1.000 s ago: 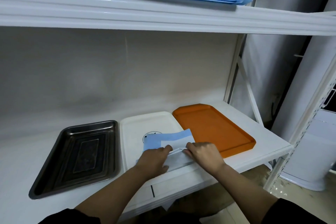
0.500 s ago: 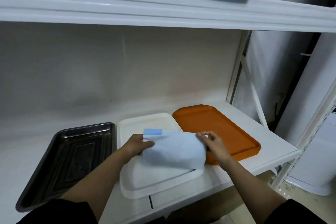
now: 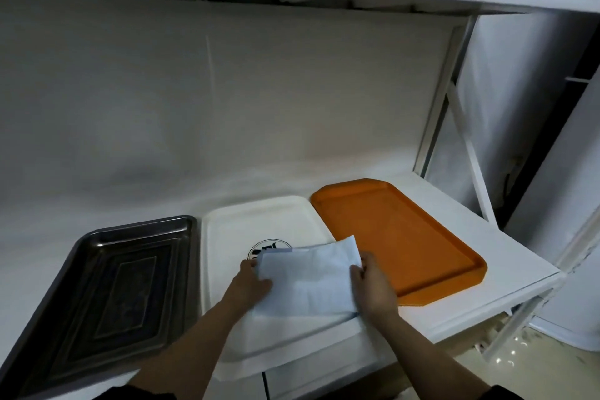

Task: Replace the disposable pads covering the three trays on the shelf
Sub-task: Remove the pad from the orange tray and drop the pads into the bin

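Pad (image 3: 308, 282) unfolding is what I see under way: a second ago the folded blue pad lay pinned flat on the white tray (image 3: 233, 230), half a second ago it was lifted and stretched between both hands, and now it hangs just above that tray's front half, still partly folded, with 1 corner flipped up toward the orange tray (image 3: 399, 237). My left hand (image 3: 251, 284) grips the pad's left edge, thumb on top and fingers curled under it; my right hand (image 3: 370, 282) pinches the right edge the same way. The view has also dropped, so the stack of blue pads on the upper shelf is out of sight now. All 3 trays, the dark metal tray (image 3: 107, 286) on the left, the white one in the middle and the orange one on the right, sit bare on the lower shelf (image 3: 506, 256), so I judge the old covers are off and this is the first fresh pad going on. Next I would expect to pull the hands apart to open the remaining folds before laying it down over the white tray.
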Demonstrator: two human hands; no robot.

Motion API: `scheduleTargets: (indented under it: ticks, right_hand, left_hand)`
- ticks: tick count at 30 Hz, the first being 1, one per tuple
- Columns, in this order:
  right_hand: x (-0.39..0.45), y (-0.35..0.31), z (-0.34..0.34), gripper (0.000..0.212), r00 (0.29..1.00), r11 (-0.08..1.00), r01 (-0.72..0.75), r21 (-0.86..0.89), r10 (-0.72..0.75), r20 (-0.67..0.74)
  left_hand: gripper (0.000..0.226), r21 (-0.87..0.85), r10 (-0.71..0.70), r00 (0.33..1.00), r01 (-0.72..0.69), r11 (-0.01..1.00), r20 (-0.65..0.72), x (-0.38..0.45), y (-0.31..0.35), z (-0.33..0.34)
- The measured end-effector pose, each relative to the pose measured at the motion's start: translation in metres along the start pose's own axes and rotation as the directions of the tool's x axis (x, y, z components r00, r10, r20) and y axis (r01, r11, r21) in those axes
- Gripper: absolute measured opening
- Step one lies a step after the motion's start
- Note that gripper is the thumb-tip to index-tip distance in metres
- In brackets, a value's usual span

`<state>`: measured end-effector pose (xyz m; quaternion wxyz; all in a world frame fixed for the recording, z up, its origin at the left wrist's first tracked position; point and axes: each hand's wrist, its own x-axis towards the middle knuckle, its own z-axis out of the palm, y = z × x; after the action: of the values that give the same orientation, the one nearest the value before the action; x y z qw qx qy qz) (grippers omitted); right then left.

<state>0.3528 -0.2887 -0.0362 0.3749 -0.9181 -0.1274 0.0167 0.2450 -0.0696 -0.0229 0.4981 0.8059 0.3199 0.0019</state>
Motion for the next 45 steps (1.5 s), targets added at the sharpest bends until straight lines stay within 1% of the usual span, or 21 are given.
scheduleTargets:
  ticks: [2, 5, 9, 11, 13, 14, 16, 18, 19, 21, 22, 24, 26, 29, 31, 33, 36, 38, 41, 43, 45]
  right_hand:
    - [-0.003, -0.001, 0.003, 0.038, 0.998, 0.995, 0.051, -0.09, -0.055, -0.036]
    - [-0.002, 0.0, 0.007, 0.05, 0.99, 0.96, 0.127, -0.249, -0.138, -0.028]
    - [-0.002, 0.002, 0.009, 0.055, 0.979, 0.91, 0.167, -0.379, -0.199, -0.048]
    - [-0.003, 0.002, 0.009, 0.07, 0.973, 0.868, 0.199, -0.455, -0.229, -0.012]
    - [-0.002, 0.004, 0.013, 0.088, 0.953, 0.822, 0.299, -0.485, -0.28, 0.113]
    - [-0.001, 0.006, 0.017, 0.097, 0.939, 0.805, 0.343, -0.485, -0.291, 0.181]
    - [0.004, 0.006, 0.019, 0.114, 0.926, 0.782, 0.368, -0.503, -0.26, 0.273]
    - [0.008, 0.004, 0.018, 0.123, 0.921, 0.779, 0.363, -0.512, -0.217, 0.324]
    - [0.008, 0.002, 0.017, 0.12, 0.919, 0.792, 0.358, -0.495, -0.206, 0.336]
    - [0.008, 0.001, 0.016, 0.093, 0.937, 0.86, 0.295, -0.416, -0.175, 0.302]
    - [0.008, 0.002, 0.016, 0.08, 0.961, 0.913, 0.22, -0.343, -0.141, 0.239]
    - [0.01, 0.002, 0.016, 0.07, 0.995, 0.977, 0.067, -0.204, -0.051, 0.083]
    - [0.014, 0.0, 0.012, 0.061, 0.998, 0.985, -0.052, -0.166, 0.056, 0.02]
    - [0.019, -0.003, 0.006, 0.051, 0.993, 0.985, -0.106, -0.137, 0.111, 0.033]
    - [0.021, -0.006, 0.0, 0.048, 0.992, 0.993, -0.121, -0.016, 0.121, 0.038]
    - [0.021, -0.01, -0.006, 0.047, 0.992, 0.983, -0.116, 0.142, 0.108, 0.068]
    - [0.025, -0.015, -0.011, 0.048, 0.983, 0.955, -0.157, 0.251, 0.128, 0.13]
    - [0.03, -0.016, -0.012, 0.048, 0.96, 0.937, -0.239, 0.255, 0.188, 0.209]
    - [0.031, -0.016, -0.015, 0.049, 0.898, 0.914, -0.341, 0.221, 0.247, 0.363]
    - [0.027, -0.02, -0.015, 0.047, 0.9, 0.918, -0.304, 0.253, 0.19, 0.392]
    - [0.02, -0.025, -0.013, 0.04, 0.926, 0.919, -0.225, 0.324, 0.098, 0.364]
  left_hand:
    - [0.077, 0.203, 0.016, 1.0, -0.011, 0.979, -0.022, -0.013, 0.008, 0.004]
    - [0.06, 0.466, 0.052, 0.995, -0.007, 0.885, -0.084, -0.014, 0.011, 0.014]
    - [0.056, 0.712, 0.114, 0.982, 0.029, 0.702, -0.152, -0.013, 0.008, 0.023]
    - [0.061, 0.778, 0.202, 0.966, -0.004, 0.629, -0.159, -0.011, 0.006, 0.028]
    - [0.062, 0.804, 0.422, 0.9, -0.172, 0.569, -0.107, -0.007, 0.0, 0.034]
    - [0.06, 0.791, 0.485, 0.874, -0.272, 0.548, -0.035, -0.005, -0.003, 0.038]
    - [0.056, 0.759, 0.507, 0.85, -0.423, 0.495, 0.143, -0.002, -0.008, 0.05]
    - [0.047, 0.744, 0.5, 0.84, -0.47, 0.475, 0.211, 0.005, -0.016, 0.066]
    - [0.047, 0.737, 0.495, 0.838, -0.482, 0.474, 0.23, 0.001, -0.012, 0.067]
    - [0.064, 0.762, 0.444, 0.866, -0.445, 0.471, 0.232, 0.004, -0.01, 0.071]
    - [0.08, 0.774, 0.436, 0.869, -0.438, 0.458, 0.233, 0.005, -0.007, 0.073]
    - [0.115, 0.762, 0.41, 0.872, -0.452, 0.463, 0.268, 0.008, -0.007, 0.074]
    - [0.128, 0.773, 0.368, 0.888, -0.432, 0.465, 0.275, 0.007, -0.006, 0.075]
    - [0.104, 0.793, 0.344, 0.903, -0.401, 0.459, 0.257, 0.008, -0.003, 0.076]
    - [0.079, 0.799, 0.318, 0.913, -0.386, 0.461, 0.257, 0.006, 0.003, 0.075]
    - [0.063, 0.797, 0.339, 0.902, -0.405, 0.447, 0.267, 0.003, 0.007, 0.072]
    - [0.056, 0.788, 0.432, 0.868, -0.437, 0.434, 0.244, -0.002, 0.014, 0.068]
    - [0.045, 0.801, 0.47, 0.854, -0.435, 0.411, 0.223, -0.005, 0.016, 0.064]
    - [0.039, 0.825, 0.475, 0.844, -0.442, 0.353, 0.249, -0.007, 0.017, 0.059]
    - [0.04, 0.779, 0.513, 0.816, -0.496, 0.385, 0.266, -0.006, 0.01, 0.056]
    - [0.051, 0.72, 0.474, 0.831, -0.518, 0.463, 0.293, -0.009, 0.006, 0.052]
